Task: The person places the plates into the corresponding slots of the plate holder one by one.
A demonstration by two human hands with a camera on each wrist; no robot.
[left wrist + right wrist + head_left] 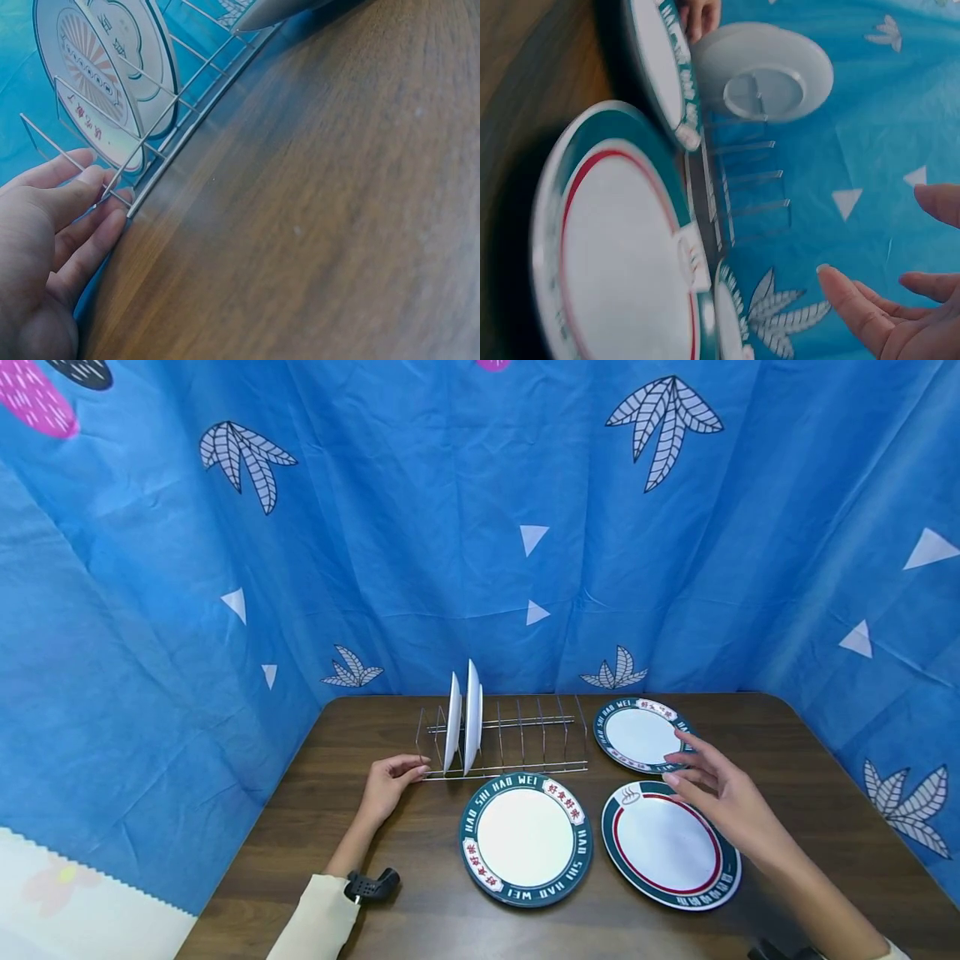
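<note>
A: What stands racked?
B: Two plates (472,718) in the wire rack (543,767), right of the left fingers (408,761), which pinch its end.
A: What remains unracked?
B: Three plates (525,839), flat, near and left of the spread, empty right fingers (701,746).

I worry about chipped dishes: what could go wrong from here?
The silver wire rack could shift if the left hand, pinching its end, tugs it. The two white round plates in it stand close together, so might knock. The right hand, open near the round white plate with green rim and red ring, might nudge it.
</note>
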